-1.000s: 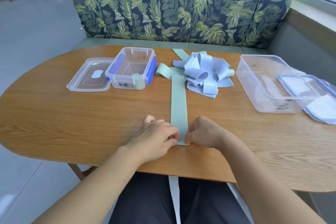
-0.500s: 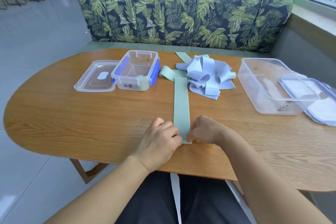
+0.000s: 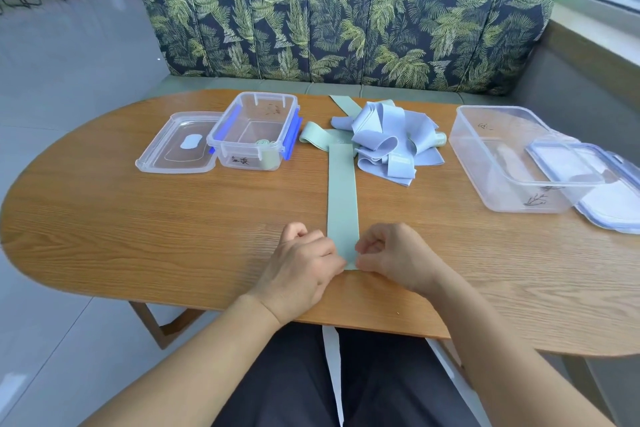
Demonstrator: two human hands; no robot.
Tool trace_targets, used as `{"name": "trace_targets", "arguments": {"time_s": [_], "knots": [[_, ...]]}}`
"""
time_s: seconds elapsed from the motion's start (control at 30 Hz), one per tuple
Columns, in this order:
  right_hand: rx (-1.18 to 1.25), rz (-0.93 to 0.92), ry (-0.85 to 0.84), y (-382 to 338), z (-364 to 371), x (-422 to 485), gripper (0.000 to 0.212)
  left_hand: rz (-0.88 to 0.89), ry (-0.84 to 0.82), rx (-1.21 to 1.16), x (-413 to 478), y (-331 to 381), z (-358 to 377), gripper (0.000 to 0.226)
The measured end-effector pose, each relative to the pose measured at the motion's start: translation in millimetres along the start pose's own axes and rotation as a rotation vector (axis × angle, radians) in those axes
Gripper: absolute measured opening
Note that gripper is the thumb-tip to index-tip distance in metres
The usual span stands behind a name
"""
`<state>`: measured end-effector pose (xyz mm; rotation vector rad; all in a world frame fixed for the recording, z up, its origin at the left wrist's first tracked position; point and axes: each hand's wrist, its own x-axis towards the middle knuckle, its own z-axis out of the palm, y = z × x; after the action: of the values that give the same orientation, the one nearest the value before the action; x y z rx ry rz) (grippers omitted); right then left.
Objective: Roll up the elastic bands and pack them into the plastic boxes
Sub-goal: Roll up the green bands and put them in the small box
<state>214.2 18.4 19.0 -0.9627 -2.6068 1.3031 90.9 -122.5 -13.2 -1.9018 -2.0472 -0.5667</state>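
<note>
A pale green elastic band (image 3: 341, 198) lies flat and straight down the middle of the wooden table (image 3: 138, 218). My left hand (image 3: 304, 267) and my right hand (image 3: 394, 253) pinch its near end from either side. A heap of light blue bands (image 3: 384, 142) with more green band lies at the band's far end. A small clear box with blue clips (image 3: 254, 130) stands at the back left with one rolled green band (image 3: 266, 152) inside. A large clear box (image 3: 512, 156) stands at the right.
The small box's lid (image 3: 178, 149) lies to the left of it. The large box's lid (image 3: 595, 184) leans against the large box at the right edge. A leaf-patterned bench (image 3: 346, 28) runs behind the table. A person sits beyond it.
The view has tilted up and shifted a little. Both hands stay at the band's near end, with the fingers working slightly on it.
</note>
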Motion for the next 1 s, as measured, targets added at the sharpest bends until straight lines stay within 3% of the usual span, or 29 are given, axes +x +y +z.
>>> {"name": "trace_targets", "arguments": {"time_s": [0.1,0.3,0.57,0.73,0.9,1.0], "knots": [[0.084,-0.149,0.152,9,5,-10,0.013,0.001,0.003,-0.024,-1,-1,1,0.012],[-0.344,-0.48,0.319,19,24,-15,0.01,0.001,-0.012,-0.03,0,-3,2,0.014],[-0.451,-0.451,0.304,19,27,-11,0.006,-0.072,-0.028,-0.078,-1,-5,3,0.027],[-0.509,-0.386,0.194,10,20,-7,0.024,-0.169,-0.067,-0.169,3,-6,5,0.018],[-0.497,-0.319,0.116,6,16,-3,0.025,-0.27,-0.121,-0.239,8,-7,-3,0.006],[-0.442,-0.28,0.092,5,14,-1,0.022,-0.234,-0.121,-0.165,10,-7,-4,0.011]]}}
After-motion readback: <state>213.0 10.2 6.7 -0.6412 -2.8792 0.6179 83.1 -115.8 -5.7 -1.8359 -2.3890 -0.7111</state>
